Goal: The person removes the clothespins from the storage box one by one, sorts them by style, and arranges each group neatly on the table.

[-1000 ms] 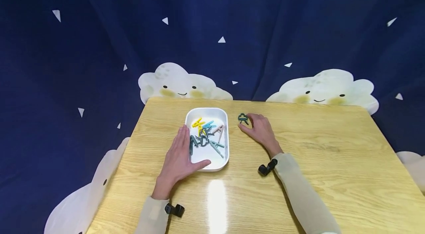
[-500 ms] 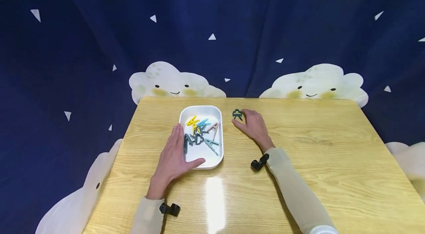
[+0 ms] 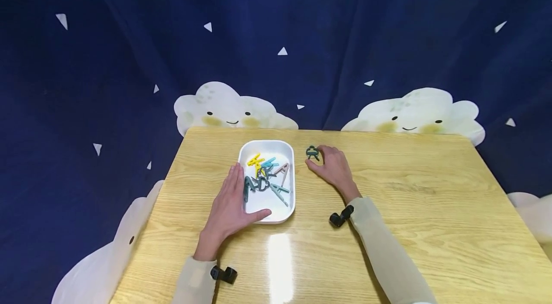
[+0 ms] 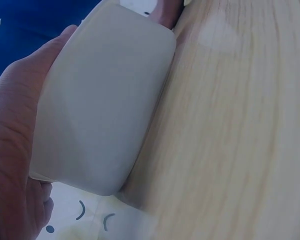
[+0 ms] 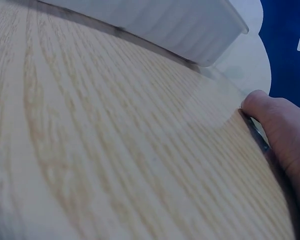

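Note:
In the head view, a white tray (image 3: 276,218) holds several small spring clips, among them a yellow clip (image 3: 255,160), a blue clip (image 3: 270,163), a pink clip (image 3: 283,172) and a pale green clip (image 3: 280,192). My left hand (image 3: 228,208) rests against the tray's left side, fingers straight and thumb over the near rim. The left wrist view shows the tray's wall (image 4: 100,100) beside that hand. To the tray's right, my right hand (image 3: 334,167) has thumb and index finger around a dark green plant clip (image 3: 312,152); the right wrist view mostly hides this clip.
The tray stands on a wooden table (image 3: 388,227) with a bright reflection near the front. Behind the table hangs a dark blue curtain (image 3: 241,16) printed with clouds and white triangles. Each wrist wears a small black camera (image 3: 340,217).
The head view shifted slightly and came partly back. Both hands, the tray and the dark green plant clip keep the same places relative to each other.

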{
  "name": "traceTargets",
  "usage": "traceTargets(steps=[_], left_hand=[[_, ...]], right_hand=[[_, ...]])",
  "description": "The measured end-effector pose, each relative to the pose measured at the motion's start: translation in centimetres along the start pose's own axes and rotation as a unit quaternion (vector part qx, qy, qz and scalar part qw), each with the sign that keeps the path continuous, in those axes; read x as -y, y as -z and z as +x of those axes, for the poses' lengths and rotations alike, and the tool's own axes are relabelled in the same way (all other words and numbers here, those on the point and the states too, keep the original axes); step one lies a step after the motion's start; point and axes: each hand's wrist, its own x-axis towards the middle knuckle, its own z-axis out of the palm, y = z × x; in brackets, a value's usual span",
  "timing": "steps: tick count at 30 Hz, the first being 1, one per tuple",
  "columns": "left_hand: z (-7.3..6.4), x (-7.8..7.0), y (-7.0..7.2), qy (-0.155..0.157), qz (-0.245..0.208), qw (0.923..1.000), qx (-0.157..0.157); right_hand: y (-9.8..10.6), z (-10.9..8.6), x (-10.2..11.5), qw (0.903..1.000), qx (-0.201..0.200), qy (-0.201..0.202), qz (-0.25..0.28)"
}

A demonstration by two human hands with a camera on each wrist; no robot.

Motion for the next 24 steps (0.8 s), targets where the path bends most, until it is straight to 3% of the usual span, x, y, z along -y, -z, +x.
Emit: traceTargets(steps=[7,12,16,24], left_hand=[[-0.2,0.1,0.0,0.006,0.003,1.0,-0.003],[0.0,0.1,-0.2,0.003,0.008,1.0,-0.005],[0.0,0.1,-0.3,0.002,0.007,1.0,-0.005],[-0.1,0.2,-0.2,0.002,0.004,1.0,-0.008]], right_hand=[[-0.3,-0.1,0.1,1.0,0.0,0.002,0.008],[-0.2,-0.5,0.4,0.9977,-0.054,0.011,0.04],[-0.1,-1.5,1.7,0.9893,-0.099,0.053,0.093],[-0.2,-2.6,6.9,0.9665,-0.137,0.149,0.159]])
